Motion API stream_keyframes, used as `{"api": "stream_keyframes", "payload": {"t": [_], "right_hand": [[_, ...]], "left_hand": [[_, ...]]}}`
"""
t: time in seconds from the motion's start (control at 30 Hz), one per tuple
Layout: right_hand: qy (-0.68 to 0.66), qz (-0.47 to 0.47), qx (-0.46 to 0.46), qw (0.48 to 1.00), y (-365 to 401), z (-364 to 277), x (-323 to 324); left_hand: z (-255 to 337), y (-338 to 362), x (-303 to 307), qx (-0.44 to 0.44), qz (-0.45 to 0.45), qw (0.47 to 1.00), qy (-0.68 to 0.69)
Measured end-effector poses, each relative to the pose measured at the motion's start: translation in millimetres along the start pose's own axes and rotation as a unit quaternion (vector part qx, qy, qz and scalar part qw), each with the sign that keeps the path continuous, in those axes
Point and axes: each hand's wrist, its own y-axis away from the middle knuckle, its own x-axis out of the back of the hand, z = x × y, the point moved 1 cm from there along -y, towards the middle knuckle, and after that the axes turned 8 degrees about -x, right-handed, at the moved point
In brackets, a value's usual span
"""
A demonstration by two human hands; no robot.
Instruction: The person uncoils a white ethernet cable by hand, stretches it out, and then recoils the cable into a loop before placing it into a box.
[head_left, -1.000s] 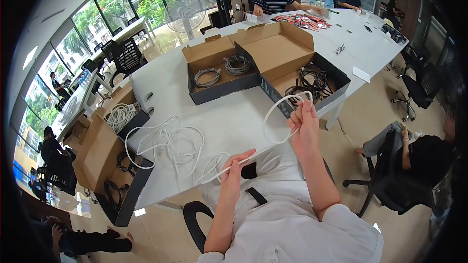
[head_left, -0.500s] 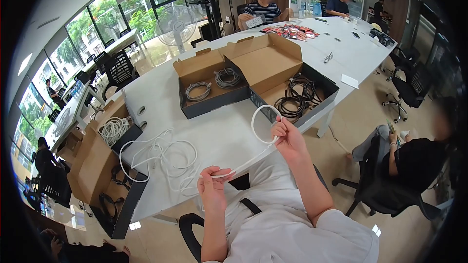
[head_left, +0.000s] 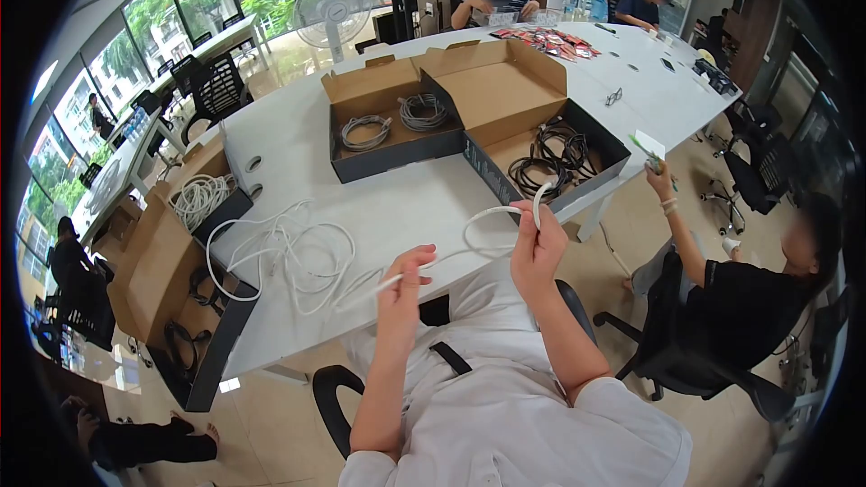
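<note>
Where the white cable lay: the white cable point(head_left: 492, 211) hung in the air over the near edge of the desk point(head_left: 406, 198), strung between both hands in front of the person's chest.
Right hand: the right hand point(head_left: 538, 251) was raised, its grip pinched together on the cable. A short piece stood up out of the fingers, and a small loop curved out to the left of them.
Left hand: the left hand point(head_left: 402, 281) sat lower and closer to the body, its grip closed around the strand with thumb and fingers.
Long axis: the held stretch ran from lower left to upper right and sagged slightly between the two grips.
Which way the rest lay: from the left grip the cable ran on leftward and away onto the desk, into the loose tangle point(head_left: 289, 252). All the slack was on the left hand's side, well apart from the right hand.
Nearer hand: the left hand was nearer the tangle, while the right hand was nearer the box of black cables point(head_left: 564, 153) just beyond it.
Farther off: the box of grey cables point(head_left: 383, 131) stood behind, and a co-worker's hand point(head_left: 661, 179) was at the desk's right edge, apart from both grips.
</note>
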Motion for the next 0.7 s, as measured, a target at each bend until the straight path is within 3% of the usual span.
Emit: {"api": "stream_keyframes", "payload": {"t": [0.03,0.17,0.23,0.27,0.47,0.7], "right_hand": [[0.057,0.021,0.099,0.993,-1.5,-4.8,0.1],[0.072,-0.047,0.281,0.956,7.9,-0.3,-3.2],[0.057,-0.098,0.375,0.92,15.9,-0.9,-12.2],[0.066,-0.122,0.38,0.915,22.4,-1.9,-16.2],[0.107,-0.253,0.356,0.893,48.3,-6.7,-28.9],[0.12,-0.276,0.349,0.887,55.3,-3.6,-33.9]], "left_hand": [[-4.3,-0.2,-2.9,0.009,-0.018,1.0,-0.008],[-10.5,4.3,-5.6,0.13,-0.009,0.967,0.22],[-7.4,1.7,-3.0,0.125,-0.012,0.939,0.32],[-5.1,0.1,-2.5,0.122,-0.014,0.922,0.368],[7.2,-1.7,-6.6,0.093,0.078,0.947,0.298],[-5.7,-3.8,-2.8,0.143,0.13,0.895,0.403]]}}
